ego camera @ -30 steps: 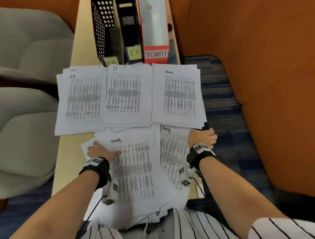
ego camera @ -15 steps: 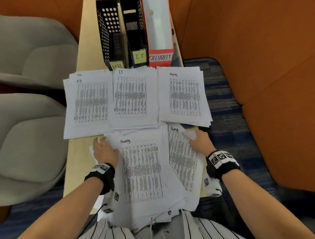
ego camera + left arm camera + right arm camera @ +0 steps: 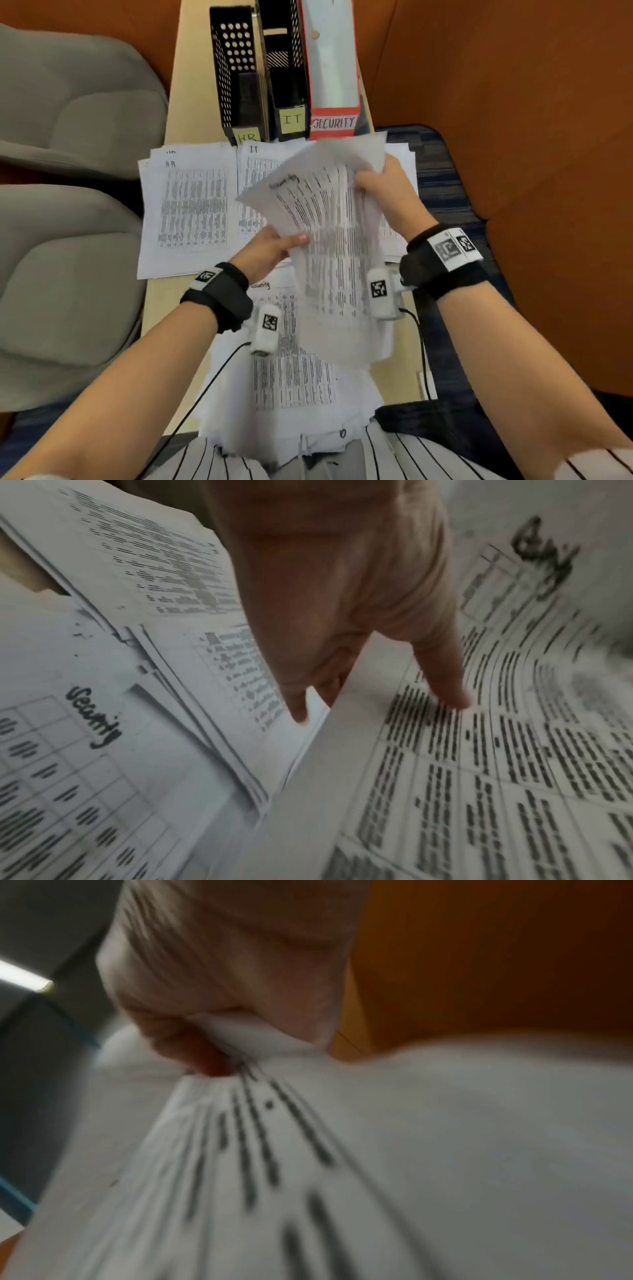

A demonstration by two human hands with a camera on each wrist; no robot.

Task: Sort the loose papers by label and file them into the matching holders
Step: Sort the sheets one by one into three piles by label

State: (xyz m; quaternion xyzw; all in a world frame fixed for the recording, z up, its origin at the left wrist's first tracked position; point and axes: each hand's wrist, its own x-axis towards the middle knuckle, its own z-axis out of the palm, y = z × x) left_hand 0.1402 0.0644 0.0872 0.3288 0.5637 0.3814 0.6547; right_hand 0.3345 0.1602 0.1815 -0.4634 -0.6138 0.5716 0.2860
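Both hands hold a Security-labelled sheet [image 3: 329,240] in the air above the sorted piles. My left hand [image 3: 274,245] pinches its left edge, thumb on top; my right hand [image 3: 380,185] grips its upper right part. The wrist views show the same Security sheet [image 3: 479,764] under the left thumb and the Security sheet [image 3: 308,1150] bunched in the right fingers. On the table lie an HR pile [image 3: 191,205], an IT pile [image 3: 253,164] partly hidden, and a loose pile [image 3: 294,370] topped by a Security page. Behind stand the HR holder [image 3: 239,78], IT holder [image 3: 287,75] and red Security holder [image 3: 334,68].
The narrow wooden table [image 3: 161,308] has grey armchairs [image 3: 68,257] on its left and an orange upholstered wall [image 3: 513,102] on its right. The Security pile on the table is mostly hidden behind the lifted sheet. Cables run from the wrist cameras across my lap.
The right-hand Security sheet has been lifted off the table. My left hand left the loose pile and took hold of the sheet's left edge; both hands rose toward the holders.
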